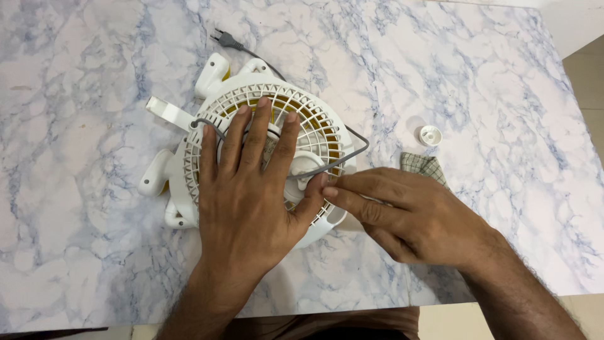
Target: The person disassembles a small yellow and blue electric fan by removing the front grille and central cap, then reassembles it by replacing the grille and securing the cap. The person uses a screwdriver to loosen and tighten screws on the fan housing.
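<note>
Head view: small white fan point(264, 151) lies grille-up on the marble-patterned surface point(94, 264), left of centre, with yellow blades showing through the grille slots. Left hand point(251, 189) is pressed flat on the grille, fingers point(259, 132) spread and open, gripping nothing, thumb reaching toward the fan's lower right edge. Right hand point(402, 217) sits just beside the fan on its right, fingers closed together, index tip touching the fan's rim near the left thumb. Cannot tell whether it pinches anything there. Checked cloth point(423, 167) lies partly under the right hand, with a corner sticking out above the knuckles. Grey power cord point(352, 151) loops across the grille and out past the fan's right edge; its plug point(225, 40) rests on the surface above the fan, well apart from both hands. Small white round cap point(430, 135) sits on the surface right of the fan, near the cloth, touching neither hand. White feet and a handle stub stick out on the fan's left side.
</note>
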